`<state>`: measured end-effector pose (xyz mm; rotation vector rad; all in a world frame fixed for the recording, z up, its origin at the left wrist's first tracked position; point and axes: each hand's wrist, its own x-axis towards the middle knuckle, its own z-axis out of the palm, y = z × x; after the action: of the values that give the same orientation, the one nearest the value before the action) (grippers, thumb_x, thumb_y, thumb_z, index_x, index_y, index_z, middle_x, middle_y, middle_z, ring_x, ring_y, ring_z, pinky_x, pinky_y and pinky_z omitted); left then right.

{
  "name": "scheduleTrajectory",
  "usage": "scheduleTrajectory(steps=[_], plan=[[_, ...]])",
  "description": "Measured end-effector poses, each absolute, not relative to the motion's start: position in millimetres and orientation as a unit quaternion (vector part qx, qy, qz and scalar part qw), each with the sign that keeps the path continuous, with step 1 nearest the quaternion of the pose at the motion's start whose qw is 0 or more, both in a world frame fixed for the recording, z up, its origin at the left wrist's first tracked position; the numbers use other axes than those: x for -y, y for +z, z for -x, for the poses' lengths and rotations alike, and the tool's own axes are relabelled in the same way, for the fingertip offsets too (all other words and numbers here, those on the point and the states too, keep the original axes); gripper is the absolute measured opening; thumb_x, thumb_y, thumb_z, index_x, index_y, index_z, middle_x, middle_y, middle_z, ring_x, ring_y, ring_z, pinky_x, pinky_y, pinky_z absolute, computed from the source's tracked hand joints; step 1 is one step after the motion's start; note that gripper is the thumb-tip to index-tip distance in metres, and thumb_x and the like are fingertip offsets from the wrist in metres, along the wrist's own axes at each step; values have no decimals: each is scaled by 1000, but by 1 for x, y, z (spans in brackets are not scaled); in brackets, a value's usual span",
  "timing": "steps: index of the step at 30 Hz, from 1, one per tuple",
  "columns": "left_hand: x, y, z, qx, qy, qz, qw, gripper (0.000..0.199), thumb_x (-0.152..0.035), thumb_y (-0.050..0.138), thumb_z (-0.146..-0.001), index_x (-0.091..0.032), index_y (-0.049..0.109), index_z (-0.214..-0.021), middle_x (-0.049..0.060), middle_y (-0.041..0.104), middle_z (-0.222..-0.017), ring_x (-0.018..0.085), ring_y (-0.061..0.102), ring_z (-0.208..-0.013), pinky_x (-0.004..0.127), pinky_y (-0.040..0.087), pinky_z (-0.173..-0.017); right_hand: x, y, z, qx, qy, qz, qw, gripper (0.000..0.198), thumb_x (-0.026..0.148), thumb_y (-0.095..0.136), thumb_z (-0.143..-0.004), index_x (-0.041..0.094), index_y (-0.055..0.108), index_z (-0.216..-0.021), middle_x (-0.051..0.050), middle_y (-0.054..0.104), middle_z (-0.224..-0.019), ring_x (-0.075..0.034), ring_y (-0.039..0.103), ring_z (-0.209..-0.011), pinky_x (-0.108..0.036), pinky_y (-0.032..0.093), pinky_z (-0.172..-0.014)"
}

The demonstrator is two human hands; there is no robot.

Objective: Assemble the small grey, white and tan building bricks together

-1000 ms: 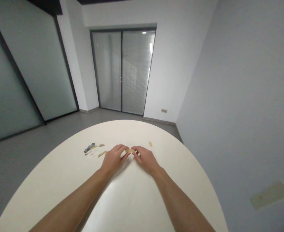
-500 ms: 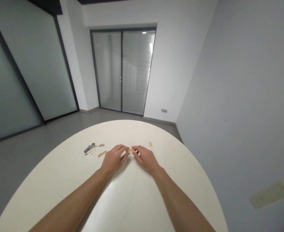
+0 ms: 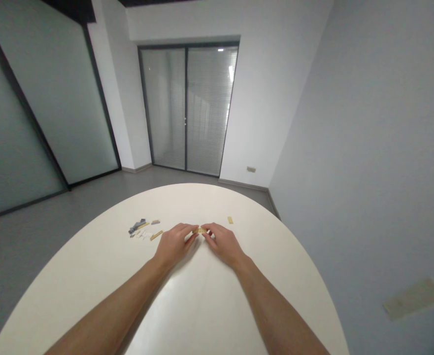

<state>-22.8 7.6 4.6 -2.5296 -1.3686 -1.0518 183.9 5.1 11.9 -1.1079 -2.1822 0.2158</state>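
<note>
Facing a pale-walled room with dark-framed glass doors (image 3: 187, 108) at the far end, and looking down on a round white counter (image 3: 202, 301). Holding a small tan piece (image 3: 201, 230) over the middle of the counter, pinching its left end between the thumb and fingers of the left hand (image 3: 173, 242) and its right end likewise in the right hand (image 3: 224, 242), leaving only a narrow gap between the two. Possibly gripping two joined parts rather than one, showing too small and too covered by fingers to tell.

Risking, by the look of it, a slip or a twist, having so little edge under the fingertips; risking a tilt as well if pressing harder from one side. Also risking a knock to the tan bar (image 3: 156, 235), lying just beside the left hand, if swinging outward.

Counting two hands, one tan piece in the grip, one tan bar, one tan tile (image 3: 230, 220) lying beyond the right hand, one grey-and-tan block (image 3: 155, 222) lying past the bar, and one tan strip (image 3: 143, 226) lying alongside the grey parts (image 3: 137, 226). Seeing several grey parts overlapping, and many white bits (image 3: 143, 235) scattering nearby, without reaching a sure number for either.
</note>
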Motion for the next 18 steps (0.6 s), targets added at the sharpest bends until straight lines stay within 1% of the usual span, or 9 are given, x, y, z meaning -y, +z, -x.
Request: scheduleTrajectory(steps=[5,18], plan=[[-7,5,22,463,-340,818,28,26,-35,53,-94,-26,70,-112,4,75,-107,21,70,-96,34,57,-83,-6,11,-184,837,82,427,333,22,32,47,-101,23,61,-116,-4,70,-107,-16,65,-93,-29,48,-85],[-6,6,21,470,-345,812,32,24,-34,53,-94,-26,69,-110,3,76,-106,20,71,-94,31,57,-79,-4,16,-184,836,87,430,329,23,32,47,-101,22,61,-116,-5,70,-107,-17,65,-92,-28,48,-83]])
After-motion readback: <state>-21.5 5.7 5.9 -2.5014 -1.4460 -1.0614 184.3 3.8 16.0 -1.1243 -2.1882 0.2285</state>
